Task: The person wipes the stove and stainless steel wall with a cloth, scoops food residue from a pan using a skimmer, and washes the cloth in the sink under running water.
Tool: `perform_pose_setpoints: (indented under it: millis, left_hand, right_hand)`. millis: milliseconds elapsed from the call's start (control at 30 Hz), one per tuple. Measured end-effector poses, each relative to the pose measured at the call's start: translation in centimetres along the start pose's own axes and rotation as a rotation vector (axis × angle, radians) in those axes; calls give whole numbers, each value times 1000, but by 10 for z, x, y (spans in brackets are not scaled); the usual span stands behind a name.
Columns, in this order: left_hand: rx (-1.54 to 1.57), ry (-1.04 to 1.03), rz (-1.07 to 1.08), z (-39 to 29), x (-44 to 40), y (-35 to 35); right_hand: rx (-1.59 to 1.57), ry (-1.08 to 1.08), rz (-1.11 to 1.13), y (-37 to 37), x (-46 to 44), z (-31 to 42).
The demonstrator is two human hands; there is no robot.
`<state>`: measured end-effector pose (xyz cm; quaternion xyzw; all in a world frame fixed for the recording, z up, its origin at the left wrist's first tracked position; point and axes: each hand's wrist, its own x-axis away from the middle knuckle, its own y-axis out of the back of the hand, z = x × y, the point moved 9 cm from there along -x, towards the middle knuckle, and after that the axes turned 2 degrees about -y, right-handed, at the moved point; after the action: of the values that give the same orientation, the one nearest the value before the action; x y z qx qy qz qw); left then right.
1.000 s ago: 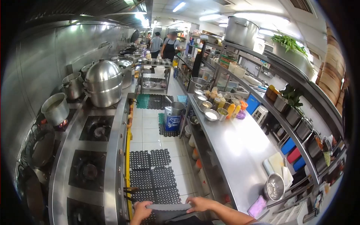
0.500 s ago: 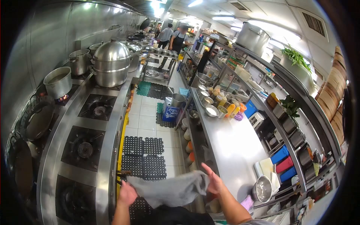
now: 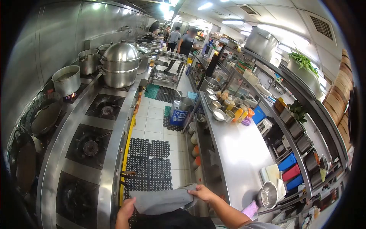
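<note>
A grey cloth [image 3: 162, 201] stretches between my two hands, low in front of my body. My left hand [image 3: 126, 208] grips its left end with the fingers closed. On the other end, my right hand [image 3: 201, 193] pinches the top corner, where the cloth bunches into folds. Both hands hold it over the aisle, above the black rubber mats [image 3: 148, 168]. Part of the cloth's lower edge merges with my dark apron [image 3: 171, 221].
Left runs a stove [image 3: 90, 148] with a steamer pot [image 3: 121, 65] and a stockpot [image 3: 66, 81] over a flame. Right stands a steel counter [image 3: 244, 149] with bowls, sauce bottles and a metal bowl [image 3: 267, 195]. A blue tin [image 3: 178, 116] stands in the aisle; people [image 3: 186, 42] are farther back.
My right hand has gone from open fingers to pinching the cloth's right end, slightly further left. The cloth hangs lower and looks folded straighter. The view has shifted a little.
</note>
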<state>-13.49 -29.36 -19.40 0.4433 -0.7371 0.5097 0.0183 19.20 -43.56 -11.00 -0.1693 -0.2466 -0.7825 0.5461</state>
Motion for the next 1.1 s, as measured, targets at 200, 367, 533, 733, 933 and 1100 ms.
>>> perform_pose_setpoints:
  millis: [200, 367, 533, 733, 933, 1100]
  left_hand:
    - [-732, 38, 90, 12, -5, 13]
    - [-624, -175, -134, -7, -11, 29]
    - [-706, -264, -246, -16, 3, 6]
    - [-829, -250, -166, -9, -7, 9]
    - [-1201, -31, -44, -5, 5, -15]
    - [-1564, -82, 125, 0, 4, -21]
  right_hand:
    - [24, 11, -80, 12, 6, 2]
    - [213, -25, -375, 32, 25, -3]
    - [-5, 29, -158, 11, 25, -15]
    - [337, 103, -2, -17, 43, 4]
    - [633, 197, -1, -31, 41, 1]
    - [790, 143, -34, -23, 18, -42]
